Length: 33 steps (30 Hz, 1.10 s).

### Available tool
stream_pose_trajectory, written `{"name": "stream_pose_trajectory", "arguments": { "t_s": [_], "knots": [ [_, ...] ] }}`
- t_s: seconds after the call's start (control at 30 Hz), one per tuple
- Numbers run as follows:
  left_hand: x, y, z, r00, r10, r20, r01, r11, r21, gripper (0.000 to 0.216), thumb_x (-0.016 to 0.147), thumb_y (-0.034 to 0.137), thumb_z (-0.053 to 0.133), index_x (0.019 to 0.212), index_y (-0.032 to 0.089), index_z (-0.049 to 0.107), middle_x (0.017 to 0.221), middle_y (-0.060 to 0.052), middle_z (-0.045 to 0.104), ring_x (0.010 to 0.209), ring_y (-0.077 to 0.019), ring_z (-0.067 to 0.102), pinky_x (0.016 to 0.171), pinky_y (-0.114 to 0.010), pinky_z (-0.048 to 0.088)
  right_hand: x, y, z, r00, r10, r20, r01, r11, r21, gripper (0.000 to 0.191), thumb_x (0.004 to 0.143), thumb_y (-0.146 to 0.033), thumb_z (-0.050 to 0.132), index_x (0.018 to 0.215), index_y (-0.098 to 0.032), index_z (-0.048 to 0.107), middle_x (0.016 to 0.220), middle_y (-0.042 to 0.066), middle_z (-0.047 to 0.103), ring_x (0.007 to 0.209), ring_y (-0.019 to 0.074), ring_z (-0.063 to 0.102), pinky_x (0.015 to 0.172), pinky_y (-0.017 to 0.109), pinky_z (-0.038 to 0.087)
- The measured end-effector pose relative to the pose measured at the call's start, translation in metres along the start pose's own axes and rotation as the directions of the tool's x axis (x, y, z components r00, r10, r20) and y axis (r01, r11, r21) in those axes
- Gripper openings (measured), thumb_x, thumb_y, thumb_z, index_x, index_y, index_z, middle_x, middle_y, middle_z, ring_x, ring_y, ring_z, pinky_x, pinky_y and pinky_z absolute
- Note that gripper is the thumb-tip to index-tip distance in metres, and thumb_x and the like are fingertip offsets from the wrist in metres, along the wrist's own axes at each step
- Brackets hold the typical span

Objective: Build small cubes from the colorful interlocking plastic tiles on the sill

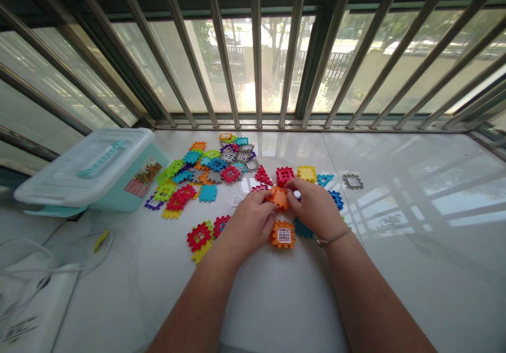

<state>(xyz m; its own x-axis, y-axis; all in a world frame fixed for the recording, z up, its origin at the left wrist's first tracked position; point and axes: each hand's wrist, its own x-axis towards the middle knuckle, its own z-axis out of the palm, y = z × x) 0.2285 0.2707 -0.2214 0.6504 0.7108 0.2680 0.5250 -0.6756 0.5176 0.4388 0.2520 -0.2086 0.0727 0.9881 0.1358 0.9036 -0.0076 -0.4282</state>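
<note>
Both my hands meet over a white marble sill (395,211). My left hand (249,222) and my right hand (314,206) pinch an orange interlocking plastic tile (279,197) between their fingertips, fingers closed on it. Just below it lies another orange tile with a white window insert (283,234). A red tile (284,175) and a yellow tile (307,173) lie just beyond my hands. A thin bracelet (334,238) circles my right wrist.
A heap of several coloured tiles (205,171) spreads to the left and behind. A teal storage box with a clear lid (98,171) stands at the far left. White cables and a device (39,284) lie lower left. Metal window bars (256,52) close the far edge.
</note>
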Motion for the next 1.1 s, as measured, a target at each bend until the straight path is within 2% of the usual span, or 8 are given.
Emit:
{"name": "stream_pose_trajectory", "arguments": {
  "t_s": [0.53,0.7,0.8,0.97,1.1],
  "knots": [
    [0.000,0.001,-0.001,0.997,-0.076,-0.031,0.076,0.997,0.006,0.026,0.099,0.014,0.063,0.121,0.021,0.072,0.144,-0.015,0.066,0.137,-0.0324,0.062,0.120,-0.054,0.053,0.001,0.000,0.001,1.000,0.002,-0.025,-0.003,0.999,-0.037,0.013,0.105,-0.027,0.062,0.106,-0.025,0.074,0.103,0.007,0.084,0.093,0.0259,0.077,0.077,0.033,0.049],
    [-0.002,-0.005,0.002,0.982,-0.179,-0.059,0.183,0.980,0.074,0.033,0.099,0.016,0.062,0.132,0.021,0.066,0.141,-0.016,0.067,0.136,-0.0330,0.061,0.118,-0.055,0.052,0.001,-0.002,-0.001,1.000,0.006,-0.023,-0.007,0.999,-0.051,0.012,0.105,-0.028,0.062,0.105,-0.025,0.074,0.101,0.007,0.084,0.091,0.0256,0.077,0.075,0.032,0.047],
    [-0.003,-0.008,0.002,0.968,-0.242,-0.062,0.248,0.959,0.134,0.030,0.099,0.017,0.064,0.128,0.021,0.066,0.140,-0.016,0.068,0.135,-0.0339,0.062,0.116,-0.054,0.052,0.000,-0.002,-0.002,1.000,0.005,-0.013,-0.006,0.999,-0.048,0.012,0.105,-0.026,0.062,0.105,-0.025,0.074,0.101,0.006,0.084,0.090,0.0248,0.077,0.075,0.032,0.046],
    [0.000,-0.004,-0.005,0.934,-0.356,-0.004,0.349,0.914,0.208,0.026,0.102,0.022,0.063,0.128,0.021,0.067,0.143,-0.015,0.066,0.135,-0.0326,0.060,0.117,-0.049,0.050,0.000,-0.002,-0.002,1.000,0.022,0.017,-0.022,0.999,-0.043,0.011,0.105,-0.027,0.063,0.105,-0.025,0.073,0.102,0.005,0.083,0.092,0.0236,0.076,0.076,0.031,0.045],
    [0.002,0.001,-0.009,0.917,-0.398,0.024,0.381,0.892,0.244,0.027,0.103,0.023,0.063,0.129,0.021,0.067,0.143,-0.013,0.066,0.135,-0.0318,0.059,0.117,-0.047,0.050,0.000,-0.003,-0.001,0.999,0.030,0.039,-0.028,0.999,-0.044,0.010,0.105,-0.028,0.064,0.103,-0.025,0.073,0.102,0.004,0.083,0.091,0.0228,0.075,0.076,0.031,0.044]
  ]
}}
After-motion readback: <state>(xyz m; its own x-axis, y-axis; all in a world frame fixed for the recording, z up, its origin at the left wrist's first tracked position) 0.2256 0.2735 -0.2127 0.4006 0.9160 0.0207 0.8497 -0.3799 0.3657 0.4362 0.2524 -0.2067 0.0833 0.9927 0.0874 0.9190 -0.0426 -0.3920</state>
